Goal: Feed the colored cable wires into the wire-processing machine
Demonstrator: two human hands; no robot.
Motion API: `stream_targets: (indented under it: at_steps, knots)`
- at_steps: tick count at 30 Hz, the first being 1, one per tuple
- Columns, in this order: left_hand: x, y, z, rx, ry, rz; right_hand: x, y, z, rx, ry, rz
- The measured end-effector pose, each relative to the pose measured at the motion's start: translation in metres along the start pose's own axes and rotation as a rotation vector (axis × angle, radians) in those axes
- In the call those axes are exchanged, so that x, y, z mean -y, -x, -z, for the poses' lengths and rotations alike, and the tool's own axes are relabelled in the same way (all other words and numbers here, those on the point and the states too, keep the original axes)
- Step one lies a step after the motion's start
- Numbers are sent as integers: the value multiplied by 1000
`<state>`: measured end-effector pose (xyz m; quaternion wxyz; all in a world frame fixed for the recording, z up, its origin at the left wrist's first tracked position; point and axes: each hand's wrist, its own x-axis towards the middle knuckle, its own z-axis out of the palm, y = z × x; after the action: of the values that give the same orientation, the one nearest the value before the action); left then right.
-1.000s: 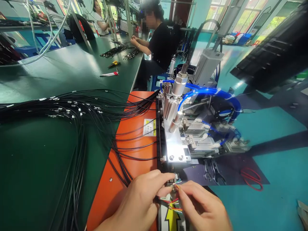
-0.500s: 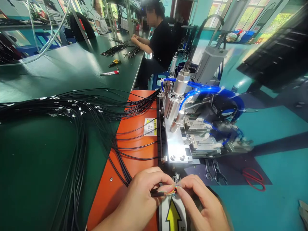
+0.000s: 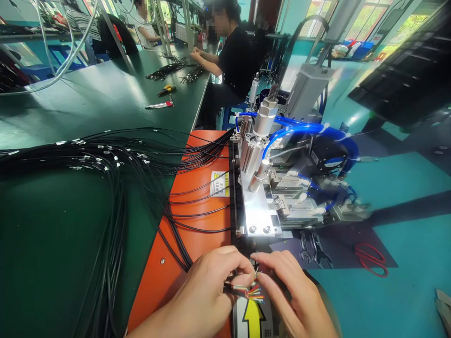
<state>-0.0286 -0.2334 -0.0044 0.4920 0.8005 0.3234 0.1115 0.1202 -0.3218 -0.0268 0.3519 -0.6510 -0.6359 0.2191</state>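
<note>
My left hand (image 3: 200, 293) is shut on a black cable's stripped end (image 3: 239, 288), holding it in front of the machine's black front edge. Coloured cores (image 3: 254, 295) fan out from that end in red, green, orange and blue. My right hand (image 3: 292, 291) is beside them, its fingers apart and its fingertips close to the cores. A thin strand (image 3: 256, 271) rises between the fingers. A white label with a yellow arrow (image 3: 252, 319) lies under the wires. Many black cables (image 3: 116, 159) run across the green bench and the orange plate (image 3: 197, 225).
A pneumatic machine (image 3: 268, 188) with blue air tubes (image 3: 299, 129) stands ahead. Wrenches (image 3: 310, 249) and red-handled scissors (image 3: 368, 258) lie to its right. Up the bench, a co-worker (image 3: 232, 61) handles wire bundles (image 3: 172, 70). A yellow-handled tool (image 3: 167, 89) lies nearby.
My fingers have parted from the pinched position, and the coloured cores now fan out more widely. The cable end sits slightly lower, and the view has tilted a little.
</note>
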Motion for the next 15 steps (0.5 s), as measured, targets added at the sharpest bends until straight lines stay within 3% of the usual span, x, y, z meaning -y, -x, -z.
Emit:
stream_targets:
  at_steps: [4,8,13,15]
  knots:
    - [4,1,-2,-8,-18,-62,1,-4,4,87,-20,-13]
    - [6,1,-4,-56,-19,-98,1,-5,2,56,-63,20]
    - [13,1,-1,-84,-35,-145,-16,0,-11,-218,15,55]
    - [17,0,1,-68,-113,-155,-26,1,-19,-271,18,54]
